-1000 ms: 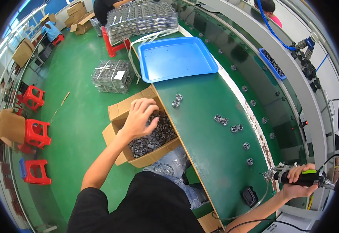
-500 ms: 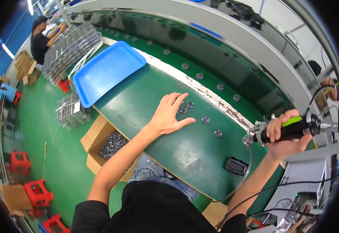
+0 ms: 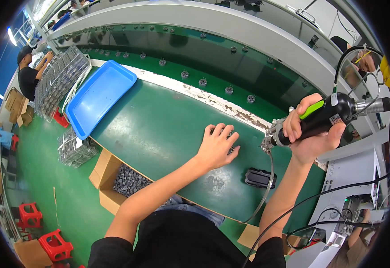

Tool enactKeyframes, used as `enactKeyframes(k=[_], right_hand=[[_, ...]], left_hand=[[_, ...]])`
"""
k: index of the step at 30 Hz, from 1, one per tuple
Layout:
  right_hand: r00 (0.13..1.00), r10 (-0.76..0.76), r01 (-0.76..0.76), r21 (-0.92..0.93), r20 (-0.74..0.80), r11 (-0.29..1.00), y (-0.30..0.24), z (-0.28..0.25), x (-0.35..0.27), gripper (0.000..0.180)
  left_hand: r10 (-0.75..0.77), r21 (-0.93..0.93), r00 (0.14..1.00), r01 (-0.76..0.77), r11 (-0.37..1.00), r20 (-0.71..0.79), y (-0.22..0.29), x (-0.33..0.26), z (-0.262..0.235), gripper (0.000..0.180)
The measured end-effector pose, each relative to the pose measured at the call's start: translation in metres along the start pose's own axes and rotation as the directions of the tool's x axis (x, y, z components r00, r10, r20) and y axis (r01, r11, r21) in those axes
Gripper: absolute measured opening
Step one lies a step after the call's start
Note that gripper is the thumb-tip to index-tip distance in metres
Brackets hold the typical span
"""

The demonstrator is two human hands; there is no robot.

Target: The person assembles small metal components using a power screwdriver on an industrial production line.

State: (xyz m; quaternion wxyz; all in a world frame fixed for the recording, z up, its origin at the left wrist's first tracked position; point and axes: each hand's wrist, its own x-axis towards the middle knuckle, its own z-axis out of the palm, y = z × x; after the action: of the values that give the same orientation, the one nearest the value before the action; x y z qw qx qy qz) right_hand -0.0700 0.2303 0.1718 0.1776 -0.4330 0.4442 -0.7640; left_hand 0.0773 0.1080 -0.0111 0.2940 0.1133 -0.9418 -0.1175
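A person leans over a green counter [image 3: 159, 129], seen from a camera on their head. Furthest left of the counter, another worker in a dark shirt [image 3: 27, 78] stands beside stacked wire racks [image 3: 61, 78]. A blue plastic tray [image 3: 99, 96] lies on the counter's left end. Below the counter's near edge, an open cardboard box [image 3: 114, 178] holds many small dark metal parts.

Near the counter's middle, the left hand [image 3: 216, 147] lies flat with fingers spread, pressing down on a small cluster of round metal parts [image 3: 230, 134]; most of the cluster is hidden under the palm. Just right of it, the right hand [image 3: 313, 134] is wrapped tightly around a black powered screwdriver with a green trigger [image 3: 324, 117], its metal tip aimed toward the covered parts. A small black block [image 3: 259, 177] sits on the counter nearer the body.

The step in hand looks like steadying the parts for fastening. The next move probably calls for lining the tip up squarely over one part while the fingers clear out of its way.

The parts look small, grey and toothed, like those spaced along the belt [image 3: 204, 80] beyond the counter.
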Motion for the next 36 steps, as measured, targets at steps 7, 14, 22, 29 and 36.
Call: enactKeyframes(k=[7, 14, 22, 29, 36], right_hand=[[0.998, -0.053, 0.052, 0.015, 0.045, 0.999, 0.001, 0.000, -0.004, 0.087], [0.993, -0.003, -0.007, 0.085, 0.114, 0.996, 0.002, -0.011, 0.000, 0.086], [0.989, -0.031, 0.021, 0.071, 0.144, 0.997, 0.007, 0.001, 0.000, 0.078], [0.997, -0.002, -0.001, 0.036, 0.077, 0.999, 0.000, -0.003, -0.003, 0.088], [0.996, -0.067, 0.068, -0.009, 0.058, 0.998, -0.002, -0.002, -0.001, 0.082]], left_hand=[[-0.178, 0.073, 0.983, 0.181, 0.981, -0.048, -0.065, -0.065, -0.075, 0.027], [-0.494, 0.089, 0.827, 0.532, 0.842, -0.269, -0.107, -0.208, -0.185, 0.019], [-0.441, 0.085, 0.817, 0.503, 0.860, -0.371, -0.126, -0.198, -0.207, 0.010], [-0.277, -0.097, 0.959, 0.270, 0.958, -0.061, -0.152, -0.030, -0.126, 0.018], [-0.403, 0.047, 0.910, 0.409, 0.911, -0.097, -0.212, 0.096, -0.017, 0.040]])
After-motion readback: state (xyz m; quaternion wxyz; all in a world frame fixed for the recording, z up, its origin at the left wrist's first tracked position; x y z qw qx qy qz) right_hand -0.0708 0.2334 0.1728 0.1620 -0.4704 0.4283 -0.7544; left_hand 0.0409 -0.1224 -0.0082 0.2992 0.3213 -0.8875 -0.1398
